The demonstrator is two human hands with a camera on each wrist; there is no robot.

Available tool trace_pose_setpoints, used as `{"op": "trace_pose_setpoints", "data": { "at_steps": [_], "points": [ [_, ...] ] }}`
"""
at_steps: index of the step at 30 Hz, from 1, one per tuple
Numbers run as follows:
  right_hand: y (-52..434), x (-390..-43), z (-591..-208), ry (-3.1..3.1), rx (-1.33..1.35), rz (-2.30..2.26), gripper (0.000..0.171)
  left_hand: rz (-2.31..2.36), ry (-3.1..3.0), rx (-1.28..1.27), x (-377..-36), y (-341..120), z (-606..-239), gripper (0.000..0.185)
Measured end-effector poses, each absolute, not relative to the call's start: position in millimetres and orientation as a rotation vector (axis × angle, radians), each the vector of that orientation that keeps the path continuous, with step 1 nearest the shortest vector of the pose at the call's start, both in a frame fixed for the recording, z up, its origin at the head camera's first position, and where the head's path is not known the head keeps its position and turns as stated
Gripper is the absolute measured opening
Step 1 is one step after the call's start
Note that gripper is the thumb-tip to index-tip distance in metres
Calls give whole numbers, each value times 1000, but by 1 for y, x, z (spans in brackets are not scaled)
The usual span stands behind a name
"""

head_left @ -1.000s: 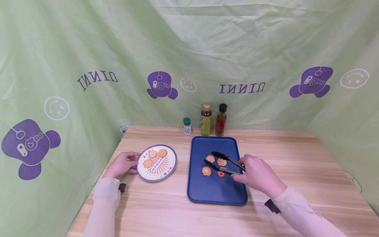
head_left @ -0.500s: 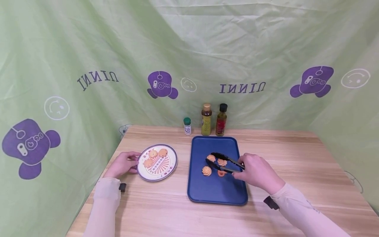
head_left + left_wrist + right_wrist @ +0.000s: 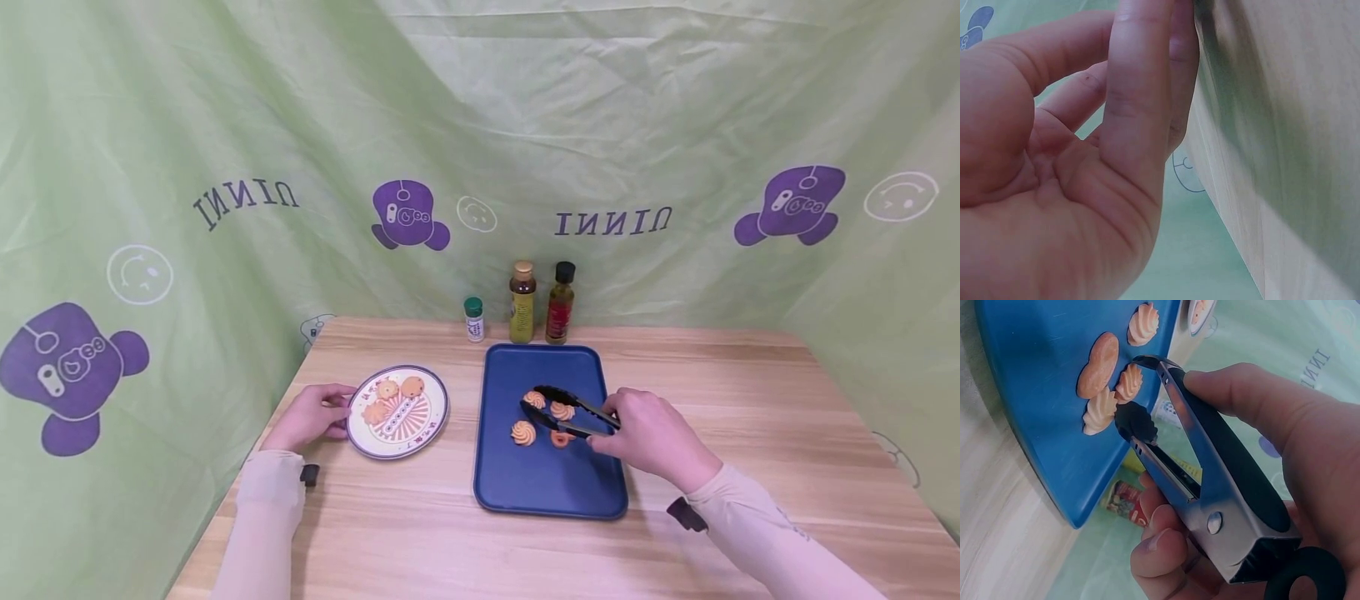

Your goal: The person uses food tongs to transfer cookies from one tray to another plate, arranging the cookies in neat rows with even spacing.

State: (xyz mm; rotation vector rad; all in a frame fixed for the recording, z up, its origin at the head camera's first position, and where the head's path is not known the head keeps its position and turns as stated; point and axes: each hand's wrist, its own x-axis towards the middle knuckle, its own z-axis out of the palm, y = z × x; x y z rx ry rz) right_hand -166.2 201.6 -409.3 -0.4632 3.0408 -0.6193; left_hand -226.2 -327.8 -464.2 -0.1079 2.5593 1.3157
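Observation:
My left hand [image 3: 313, 414] holds the left rim of a white plate [image 3: 429, 425] with a blue edge, its thumb and fingers converging in the left wrist view. Three cookies [image 3: 412, 387] lie on that plate. My right hand [image 3: 656, 437] grips black-tipped metal tongs [image 3: 1210, 481] over a blue tray [image 3: 525, 487]. The tongs' tips stand on either side of a swirl cookie [image 3: 1129, 383]. Around it on the tray are a second swirl cookie [image 3: 1100, 411], another swirl cookie [image 3: 523, 432] nearer the plate, and a smooth brown cookie [image 3: 1097, 365], partly hidden by the tongs in the head view.
Behind the tray stand a green-capped shaker [image 3: 474, 320], a bottle with a yellow label [image 3: 522, 308] and a black-capped bottle with a red label [image 3: 560, 308]. A green curtain [image 3: 480, 125] hangs along the back of the wooden table [image 3: 720, 392].
The tongs' tips have drawn closer together around the swirl cookie, the front tip shifting slightly right. My left hand and the plate have stayed in place.

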Motion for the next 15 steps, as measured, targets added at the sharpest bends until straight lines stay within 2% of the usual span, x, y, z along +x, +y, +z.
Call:
{"op": "trace_pose_setpoints", "data": {
  "at_steps": [15],
  "points": [
    [188, -169, -409, 3040, -444, -625, 34, 1307, 2566, -104, -226, -327, -464, 50]
  ]
}}
